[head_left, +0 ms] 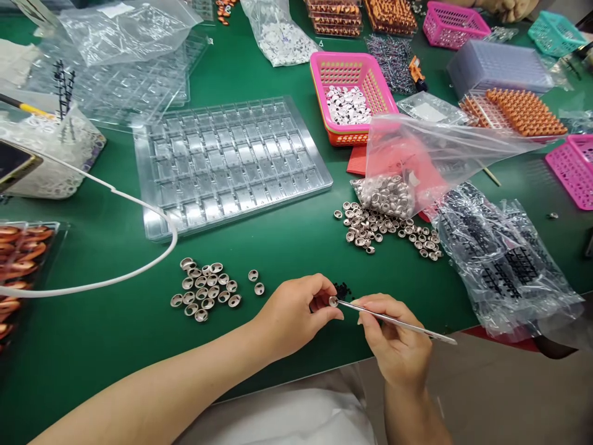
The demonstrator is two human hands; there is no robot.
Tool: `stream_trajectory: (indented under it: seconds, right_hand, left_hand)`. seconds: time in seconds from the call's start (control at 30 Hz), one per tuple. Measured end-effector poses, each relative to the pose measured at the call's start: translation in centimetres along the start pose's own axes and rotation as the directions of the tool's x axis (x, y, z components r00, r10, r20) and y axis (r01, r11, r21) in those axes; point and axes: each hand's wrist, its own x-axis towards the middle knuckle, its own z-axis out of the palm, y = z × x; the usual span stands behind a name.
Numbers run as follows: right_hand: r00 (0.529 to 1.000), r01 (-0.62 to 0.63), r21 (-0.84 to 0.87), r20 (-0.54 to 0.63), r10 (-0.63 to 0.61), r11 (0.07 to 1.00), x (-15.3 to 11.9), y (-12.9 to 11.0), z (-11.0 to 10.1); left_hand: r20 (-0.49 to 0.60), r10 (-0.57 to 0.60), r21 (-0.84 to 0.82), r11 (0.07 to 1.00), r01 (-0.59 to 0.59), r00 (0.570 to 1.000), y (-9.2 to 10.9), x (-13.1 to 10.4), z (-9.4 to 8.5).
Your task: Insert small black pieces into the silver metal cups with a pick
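Between the thumb and fingers of my left hand (296,315) is a small silver metal cup (333,301) with a hole in it. My right hand (401,340) grips a pair of slim metal tweezers (407,324), whose tip reaches the cup. Small black parts (343,290) lie on the green table just behind the fingertips. To the left sits a group of similar silver cups (206,287), with two more a little apart from it. A larger loose pile of silver cups (370,225) spreads beyond my hands, in front of an open plastic bag.
A clear compartmented tray (231,161) lies behind the left group. A pink basket (384,93) holds white oval pieces. At the right is a plastic bag of black parts (500,266). A white cable (157,262) loops in from the left, near a tray of orange parts (21,259).
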Motion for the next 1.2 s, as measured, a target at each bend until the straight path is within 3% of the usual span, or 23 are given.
stream_trajectory:
  seconds: [0.67,1.03,1.2]
  right_hand:
    - [0.971,0.220,-0.123,0.119,-0.206,0.968,0.4,-0.1,0.0]
    - [0.881,0.469,-0.307,0.231,-0.413,0.828,0.5,-1.1,-0.1]
    - [0.878,0.477,-0.335,0.231,-0.420,0.812,0.4,-1.2,-0.2]
  left_hand:
    - [-0.036,0.095,0.045,0.995,-0.094,0.995,-0.6,-0.1,0.3]
    - [-0.050,0.116,0.050,0.992,-0.114,0.992,-0.6,0.0,0.3]
    - [-0.050,0.115,0.037,0.993,-0.113,0.992,-0.7,-0.1,0.3]
